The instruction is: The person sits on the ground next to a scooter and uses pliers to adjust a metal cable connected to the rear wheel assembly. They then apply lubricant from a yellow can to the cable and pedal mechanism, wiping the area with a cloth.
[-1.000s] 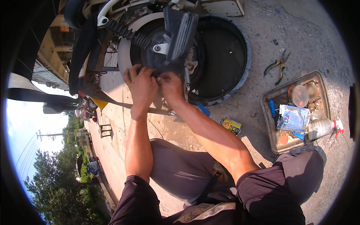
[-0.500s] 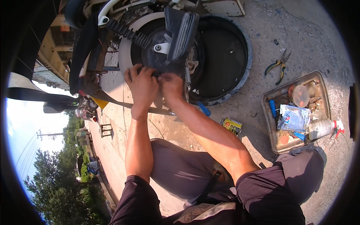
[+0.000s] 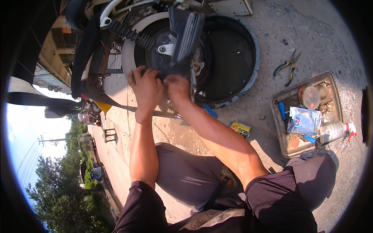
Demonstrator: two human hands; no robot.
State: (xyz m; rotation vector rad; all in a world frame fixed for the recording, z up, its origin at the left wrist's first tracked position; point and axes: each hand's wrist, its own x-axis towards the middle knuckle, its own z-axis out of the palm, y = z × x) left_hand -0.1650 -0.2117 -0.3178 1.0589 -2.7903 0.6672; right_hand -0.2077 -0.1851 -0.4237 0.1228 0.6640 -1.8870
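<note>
My left hand (image 3: 147, 87) has its fingers curled at the lower edge of a scooter's rear wheel hub (image 3: 151, 58), just under the black shock spring (image 3: 134, 35). My right hand (image 3: 175, 87) is right beside it, fingers pinched against the same spot; what they grip is hidden. A white bracket (image 3: 166, 49) and a black plastic guard (image 3: 186, 35) sit above my hands. A thin metal spring (image 3: 193, 79) hangs just right of my right hand. A blue-handled tool (image 3: 210, 110) lies below the wheel.
A black basin of dark water (image 3: 231, 58) stands behind the wheel. Pliers (image 3: 287, 68) lie on the concrete at right, above a metal tray (image 3: 276, 124) holding a spray bottle (image 3: 332, 132), screwdrivers and containers. A yellow can (image 3: 240, 129) is by my right forearm; a small stool (image 3: 109, 135) stands at left.
</note>
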